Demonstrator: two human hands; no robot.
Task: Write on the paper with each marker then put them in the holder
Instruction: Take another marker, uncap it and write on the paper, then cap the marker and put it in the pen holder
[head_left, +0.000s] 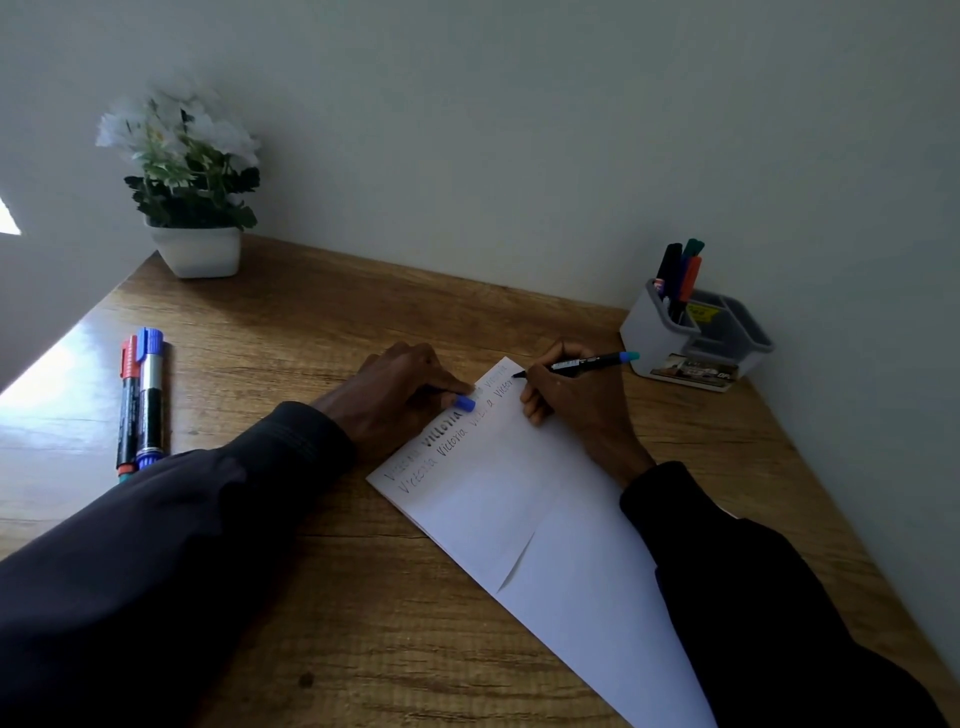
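Writing is under way at the far corner of the paper (519, 519), where our right hand (576, 410) pinches a black marker (582, 364) low on its barrel. The tip rests on the sheet at the end of a line of script and the teal end points toward the holder (649, 338). We judge the low grip is for control of the tip.

Our left hand (400, 389) rests on the sheet's left edge with its fingers curled round a blue cap (464, 402). This likely steadies the paper and keeps the cap ready for closing. Whether the cap belongs to this marker we cannot tell, since its blue differs from the teal end.

The holder stands just beyond the writing hand against the wall, and several markers (680, 275) stand upright in its near compartment. A red marker (127, 405) and a blue marker (150, 395) lie side by side on the table (311, 597), well apart to the left, presumably waiting their turn. A flower pot (200, 254) sits at the far left corner.

The paler words on the paper are hard to read. Our right arm's sleeve covers part of the sheet, and the frame cuts off its near corner. The left fingertips are tucked out of sight.
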